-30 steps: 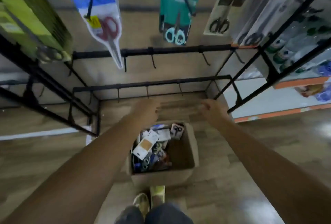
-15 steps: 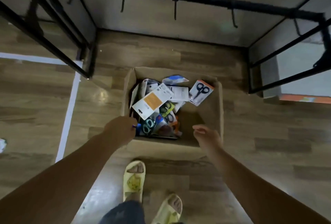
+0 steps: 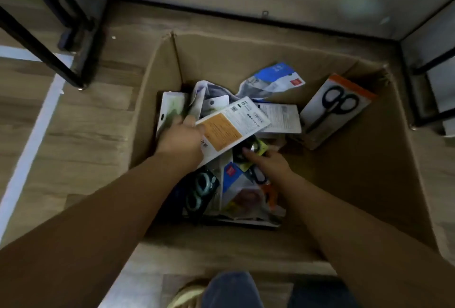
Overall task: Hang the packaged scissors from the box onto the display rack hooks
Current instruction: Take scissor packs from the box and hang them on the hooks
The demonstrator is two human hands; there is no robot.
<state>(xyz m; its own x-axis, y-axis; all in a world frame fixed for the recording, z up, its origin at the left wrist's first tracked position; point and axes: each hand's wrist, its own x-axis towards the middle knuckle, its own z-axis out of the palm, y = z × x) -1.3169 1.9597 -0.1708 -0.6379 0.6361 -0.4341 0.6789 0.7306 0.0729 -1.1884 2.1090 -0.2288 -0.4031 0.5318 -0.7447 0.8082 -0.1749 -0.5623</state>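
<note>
An open cardboard box stands on the floor below me, holding several packaged scissors. My left hand is inside it and grips the left edge of a white package with an orange label, its fingers hidden underneath. My right hand reaches in beside it, fingertips touching a black-and-yellow scissors package. A white-and-orange package with black scissors leans against the right wall. A blue-and-white pack lies at the back, and a pack of pale-handled scissors at the front left.
Black legs of the display rack stand at the left of the box, and more black rack bars at the right. A pale wall base runs behind the box. White tape crosses the wooden floor. My knees and a yellow slipper are at the bottom.
My view has dropped close over the box, and the hooks are out of sight. Both hands went from the box's front rim down into it; the left took hold of the white package.
</note>
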